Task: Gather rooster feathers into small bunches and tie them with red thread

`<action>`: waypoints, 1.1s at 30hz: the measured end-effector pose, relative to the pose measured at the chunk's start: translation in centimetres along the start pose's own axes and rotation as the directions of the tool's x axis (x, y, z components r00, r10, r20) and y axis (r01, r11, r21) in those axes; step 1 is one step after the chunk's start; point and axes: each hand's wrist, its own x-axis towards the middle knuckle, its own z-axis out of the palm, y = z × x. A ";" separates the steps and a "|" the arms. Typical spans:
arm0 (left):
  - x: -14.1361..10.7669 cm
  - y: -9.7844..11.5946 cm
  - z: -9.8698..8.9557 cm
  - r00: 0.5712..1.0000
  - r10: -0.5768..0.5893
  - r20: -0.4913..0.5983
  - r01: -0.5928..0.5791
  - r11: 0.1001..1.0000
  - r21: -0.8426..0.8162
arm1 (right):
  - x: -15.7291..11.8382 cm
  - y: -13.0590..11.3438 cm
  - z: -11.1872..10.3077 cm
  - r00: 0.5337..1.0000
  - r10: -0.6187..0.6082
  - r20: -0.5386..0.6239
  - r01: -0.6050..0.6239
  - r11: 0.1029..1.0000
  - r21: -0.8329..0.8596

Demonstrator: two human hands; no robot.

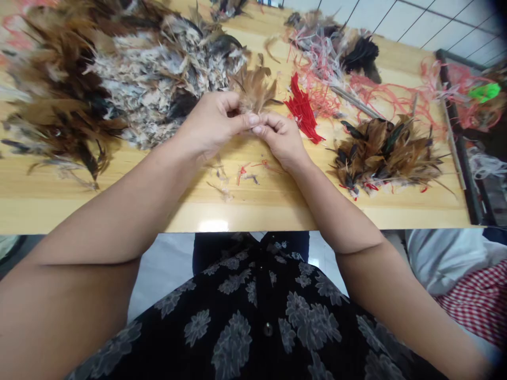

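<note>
One Feather Tuft (256,87), Pinched at Its Base

A person's left hand (219,121) and right hand (283,137) meet above the surface (190,214), both grasping the brown tuft between fingertips that hide its lower end. At left, a heap of pale feathers (137,87) runs into brown feathers (63,100), too tangled to count and cut off at the far side. One bundle of red strings (303,113) lies just right of the tuft. Farther right sits one pile of brown-and-black feathers (384,148), its red-tied bases partly buried. Beyond, one green item (484,92) is too blurred to name.
</note>
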 end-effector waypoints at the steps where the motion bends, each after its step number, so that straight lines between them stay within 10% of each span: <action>1: 0.3 -0.1 -0.2 0.996 0.081 0.031 -0.083 0.992 0.092 | 0.0 0.1 0.0 1.000 -0.013 -0.010 0.013 1.000 -0.012; 7: 1.2 1.0 -1.8 0.948 0.241 -0.209 -0.149 0.914 0.378 | -0.5 -0.2 -0.4 0.992 -0.018 -0.126 0.017 1.000 -0.007; 17: -0.7 1.8 -2.7 0.999 -0.046 -0.002 0.027 0.554 0.832 | -0.5 -0.9 0.1 0.974 0.050 -0.220 -0.036 0.997 0.069; 33: -0.6 3.7 -1.6 0.998 -0.045 -0.046 0.064 0.652 0.755 | -0.5 -0.9 0.2 0.962 0.082 -0.261 -0.070 0.996 0.054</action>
